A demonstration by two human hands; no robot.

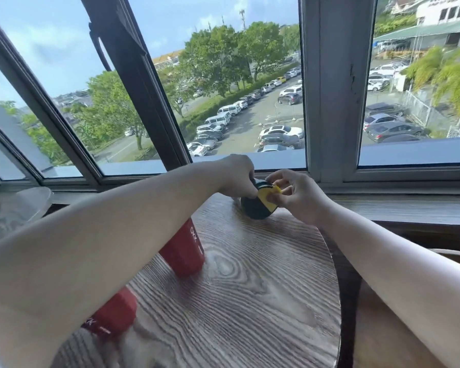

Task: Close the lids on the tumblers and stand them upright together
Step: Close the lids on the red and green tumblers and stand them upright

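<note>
A dark green tumbler (255, 208) lies tilted at the far side of the round wooden table (250, 288), its top facing me. My left hand (237, 176) grips its body from the left. My right hand (295, 192) pinches the yellow lid flap (270, 196) on its top. Two red tumblers lie on their sides: one red tumbler (183, 251) at mid-left, partly hidden under my left forearm, the other red tumbler (112, 314) nearer me at the lower left.
A window sill (409, 208) and window frame run right behind the table. A second round table (16, 208) is at the far left. A brown chair back (452, 257) shows at the right edge.
</note>
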